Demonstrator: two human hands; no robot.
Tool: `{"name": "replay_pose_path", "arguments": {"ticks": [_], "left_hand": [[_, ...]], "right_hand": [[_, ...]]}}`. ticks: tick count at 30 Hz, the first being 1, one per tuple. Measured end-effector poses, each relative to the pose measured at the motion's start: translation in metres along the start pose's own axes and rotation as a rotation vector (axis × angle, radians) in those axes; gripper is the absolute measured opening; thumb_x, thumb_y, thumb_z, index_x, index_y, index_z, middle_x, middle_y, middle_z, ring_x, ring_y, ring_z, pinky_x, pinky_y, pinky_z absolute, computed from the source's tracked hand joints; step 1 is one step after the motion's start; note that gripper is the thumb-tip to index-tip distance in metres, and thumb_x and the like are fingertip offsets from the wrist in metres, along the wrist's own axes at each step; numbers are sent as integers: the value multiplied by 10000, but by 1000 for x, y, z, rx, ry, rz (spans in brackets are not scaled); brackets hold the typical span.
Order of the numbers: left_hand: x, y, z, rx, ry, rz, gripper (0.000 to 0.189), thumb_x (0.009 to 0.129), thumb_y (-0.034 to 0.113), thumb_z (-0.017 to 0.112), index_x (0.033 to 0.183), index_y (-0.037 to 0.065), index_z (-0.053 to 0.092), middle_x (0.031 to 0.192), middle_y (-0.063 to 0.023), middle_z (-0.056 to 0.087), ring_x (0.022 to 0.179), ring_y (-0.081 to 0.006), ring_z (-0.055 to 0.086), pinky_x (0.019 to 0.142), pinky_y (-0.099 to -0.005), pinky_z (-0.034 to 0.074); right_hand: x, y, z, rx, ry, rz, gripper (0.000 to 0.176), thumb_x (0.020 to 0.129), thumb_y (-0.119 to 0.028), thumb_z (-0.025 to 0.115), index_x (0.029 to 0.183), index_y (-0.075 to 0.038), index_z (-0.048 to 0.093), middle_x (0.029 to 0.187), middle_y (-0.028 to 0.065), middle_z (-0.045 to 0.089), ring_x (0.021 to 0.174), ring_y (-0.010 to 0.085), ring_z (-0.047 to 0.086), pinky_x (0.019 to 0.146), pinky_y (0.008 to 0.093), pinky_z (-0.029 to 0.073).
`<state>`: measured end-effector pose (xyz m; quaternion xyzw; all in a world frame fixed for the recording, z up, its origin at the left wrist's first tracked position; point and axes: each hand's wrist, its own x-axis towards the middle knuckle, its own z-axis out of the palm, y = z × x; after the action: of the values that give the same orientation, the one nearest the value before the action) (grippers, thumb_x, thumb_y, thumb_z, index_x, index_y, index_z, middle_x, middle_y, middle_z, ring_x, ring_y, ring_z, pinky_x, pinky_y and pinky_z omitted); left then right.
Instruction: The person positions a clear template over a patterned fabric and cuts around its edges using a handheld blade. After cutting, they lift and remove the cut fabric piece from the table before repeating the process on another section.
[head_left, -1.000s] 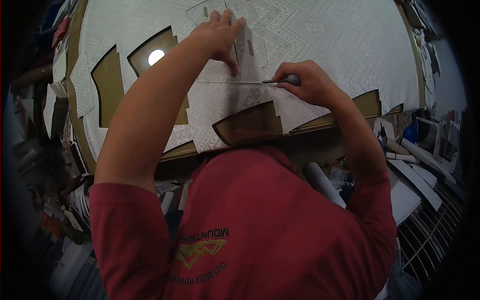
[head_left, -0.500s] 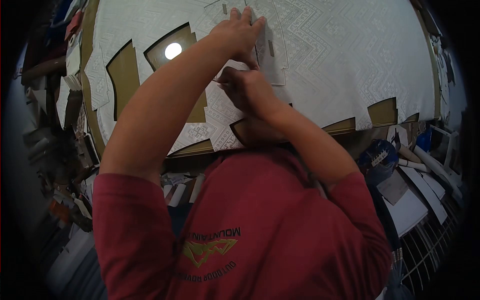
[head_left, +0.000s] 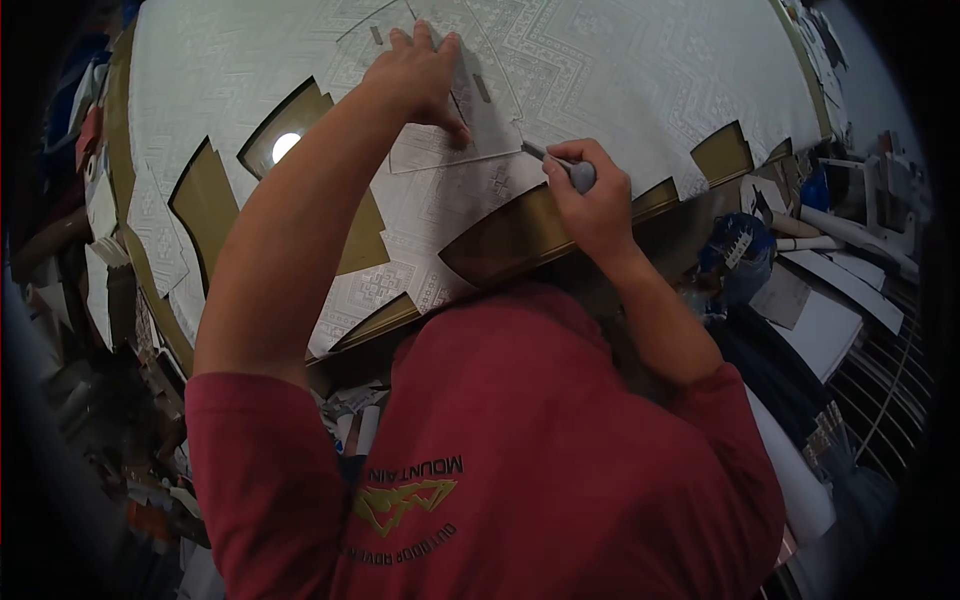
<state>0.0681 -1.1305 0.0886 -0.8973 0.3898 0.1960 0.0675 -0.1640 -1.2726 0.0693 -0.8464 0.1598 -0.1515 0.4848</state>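
Head view: I look down over my own shoulders at a worktop (head_left: 510, 240) covered by a white patterned sheet (head_left: 650, 80).
Left hand (head_left: 425, 75): open, fingers spread, palm pressed flat on a clear template (head_left: 495, 125) that lies on the sheet, on the side far from my body.
Right hand (head_left: 590, 205): closed around a tool (head_left: 560, 165) with a grey handle, pinched between thumb and fingers much like a pen.
Tool tip: at the template's lower right corner, touching its edge or just beside it; I cannot tell which.
Tool axis: slanted, tip up and to the left toward the template, handle down and to the right inside my fist.
Template from right hand: up and to the left, just past the tip.
Template edges: 1 edge runs left from that corner, below my left thumb; the other runs away from me.
Nearer hand: the right is the 1 at the corner; the left sits on the template's middle, near the right but apart from it.
Sheet: at least 4 cut-out gaps show the olive worktop; a round bright spot of light shines in 1 of them.
Surroundings: paper rolls and card scraps (head_left: 830, 300) lie below the worktop's edge on my right.
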Motion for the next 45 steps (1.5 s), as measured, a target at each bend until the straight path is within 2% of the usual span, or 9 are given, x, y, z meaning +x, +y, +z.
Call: {"name": "replay_pose_path", "arguments": {"ticks": [2, 15, 18, 20, 27, 30, 33, 38, 45], "left_hand": [[1, 0, 1, 1, -2, -14, 1467, 532, 642, 991, 1661, 62, 255, 1694, -344, 214, 1546, -576, 244, 1222, -561, 394], [2, -2, 2, -4, 2, 12, 1509, 511, 662, 991, 1664, 45, 237, 1683, -366, 208, 1521, -620, 247, 1214, -558, 405], [7, 0, 2, 20, -22, 7, 1511, 511, 659, 991, 1664, 41, 236, 1675, -374, 217, 1508, -634, 261, 1200, -554, 424], [10, 0, 4, 27, -31, -4, 1524, 499, 648, 1000, 1662, 31, 233, 1671, -379, 218, 1500, -642, 267, 1176, -586, 442], [7, 6, -1, 16, -37, -10, 1529, 478, 613, 1020, 1651, 14, 244, 1667, -378, 218, 1499, -637, 274, 1138, -643, 457], [5, 5, -6, -9, -74, -3, 1512, 520, 618, 1002, 1648, -10, 215, 1650, -435, 193, 1482, -685, 244, 1207, -602, 384], [6, 4, -3, 10, -71, -4, 1506, 520, 625, 999, 1649, 1, 222, 1654, -425, 200, 1493, -673, 235, 1210, -597, 382], [8, -2, 6, 15, -11, -1, 1486, 517, 634, 992, 1657, 53, 236, 1676, -375, 217, 1522, -624, 239, 1206, -587, 397], [2, 2, -1, 28, -37, -38, 1492, 519, 660, 987, 1670, 86, 231, 1702, -329, 206, 1553, -564, 238, 1223, -554, 394]], "right_hand": [[1, -1, 4, -55, 75, 45, 131, 914, -118, 762, 1003, -41, 705, 877, 166, 756, 789, 351, 758, 709, 416, 579], [5, -14, 18, -230, 147, 60, 120, 918, -149, 749, 972, -62, 687, 839, 188, 747, 808, 425, 741, 697, 472, 579], [5, -16, 21, -257, 161, 46, 136, 908, -156, 770, 964, -64, 687, 830, 180, 748, 798, 417, 744, 693, 463, 579], [-3, -16, 25, -202, 202, 175, 153, 917, -120, 795, 1001, -26, 709, 861, 127, 751, 797, 212, 739, 741, 357, 567], [-3, 25, 52, -29, 305, -54, 152, 935, -67, 803, 1036, -9, 704, 929, 126, 765, 847, 186, 739, 771, 306, 562], [-1, 29, 53, 3, 317, -102, 150, 937, -68, 801, 1038, -12, 706, 947, 123, 768, 870, 184, 743, 776, 305, 561], [7, 26, 43, -3, 271, -78, 143, 936, -79, 782, 1051, -29, 713, 945, 158, 761, 837, 275, 767, 741, 357, 580], [45, 26, -2, 41, -32, 14, 195, 922, -104, 817, 1072, -16, 729, 911, 87, 760, 807, 146, 694, 752, 311, 558], [93, 44, -37, 107, -359, -97, 195, 922, -114, 828, 1081, -32, 748, 891, 23, 743, 801, 97, 637, 758, 280, 538]]}}
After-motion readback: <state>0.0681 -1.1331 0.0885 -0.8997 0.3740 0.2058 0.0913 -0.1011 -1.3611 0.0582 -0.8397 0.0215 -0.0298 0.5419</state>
